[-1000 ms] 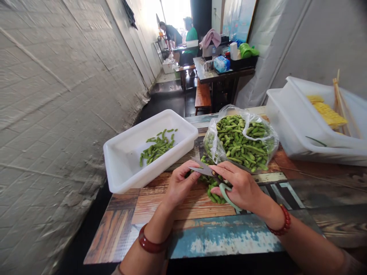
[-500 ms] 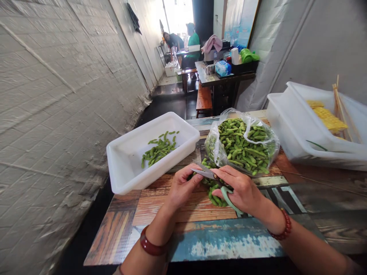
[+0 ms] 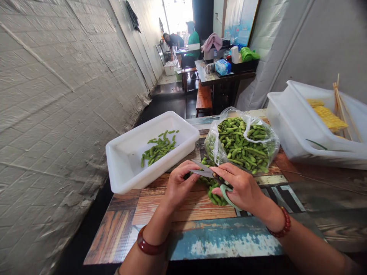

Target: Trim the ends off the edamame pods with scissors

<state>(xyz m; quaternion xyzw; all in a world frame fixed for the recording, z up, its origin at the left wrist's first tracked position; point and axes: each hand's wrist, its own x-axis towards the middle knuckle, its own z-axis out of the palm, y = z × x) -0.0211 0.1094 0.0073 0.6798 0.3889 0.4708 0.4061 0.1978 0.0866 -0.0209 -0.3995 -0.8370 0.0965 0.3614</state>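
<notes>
Centrally, scissors point(image 3: 212, 179) over table point(image 3: 218, 236), blades toward left hand point(image 3: 180, 185), green handle gripped in right hand point(image 3: 243, 189). Left hand pinches pod at blades; pod mostly hidden. Loose pods point(image 3: 215, 193) beneath hands. Bag point(image 3: 243, 143) of pods just behind. White tub point(image 3: 126, 160) with few pods at left.

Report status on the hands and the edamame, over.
Right hand grips green-handled scissors. Left hand pinches an edamame pod at the blades. Loose pods under the hands; bag of edamame just behind. White tub at left.
</notes>
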